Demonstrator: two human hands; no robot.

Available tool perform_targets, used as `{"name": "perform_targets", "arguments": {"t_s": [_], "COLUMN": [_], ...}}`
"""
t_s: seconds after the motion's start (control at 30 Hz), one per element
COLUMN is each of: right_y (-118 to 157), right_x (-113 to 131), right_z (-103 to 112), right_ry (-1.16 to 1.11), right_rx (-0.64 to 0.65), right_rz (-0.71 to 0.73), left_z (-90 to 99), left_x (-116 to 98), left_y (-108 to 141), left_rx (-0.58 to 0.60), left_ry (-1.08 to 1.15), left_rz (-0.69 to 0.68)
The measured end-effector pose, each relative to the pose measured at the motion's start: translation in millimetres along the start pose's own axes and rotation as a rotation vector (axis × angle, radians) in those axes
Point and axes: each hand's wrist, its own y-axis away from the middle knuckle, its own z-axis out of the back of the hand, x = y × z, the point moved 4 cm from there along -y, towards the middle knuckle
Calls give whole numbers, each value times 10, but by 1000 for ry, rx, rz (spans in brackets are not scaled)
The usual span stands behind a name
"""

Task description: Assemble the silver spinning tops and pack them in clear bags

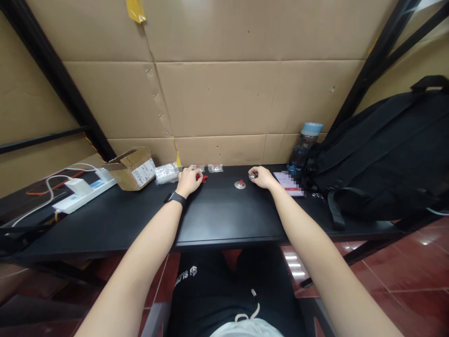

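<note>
My left hand [189, 181] is at the back of the black table with its fingers closed on a red cord [204, 178], whose loose loops show past the fingertips. My right hand [263, 177] pinches a small shiny metal cymbal [252, 176] between thumb and fingers; the hand covers part of it. Between the two hands a second small cymbal [240, 185] lies flat, dome up, with a bit of red cord at its centre. Small clear plastic packets [215, 168] with something red inside lie behind the left hand.
To the left are bubble wrap [167, 173], an opened cardboard box [130, 169] and a white power strip [84, 194] with plugs and cables. A phone-like screen [289, 183], a water bottle [302, 149] and a black backpack [382, 154] stand on the right. A cardboard wall [224, 103] closes the back.
</note>
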Motion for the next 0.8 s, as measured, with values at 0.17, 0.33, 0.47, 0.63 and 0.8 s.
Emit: {"name": "perform_targets", "arguments": {"t_s": [0.17,0.33,0.47,0.63,0.8], "right_y": [-15,9,39,129,229], "right_x": [29,124,259,492,714], "right_z": [17,73,102,121,101], "right_ry": [-30,-163,-295,-408,-468], "right_rx": [-37,-127,-186,-185,-107], "right_rz": [52,95,191,295,351], "left_z": [57,170,250,276,260], "left_x": [-58,-132,-227,-403,-585], "left_y": [-3,13,38,60,85], "left_rx": [-44,-93,-121,-113,-47], "left_ry": [85,343,425,378,448], "left_rz": [9,36,-18,-73,-135]}}
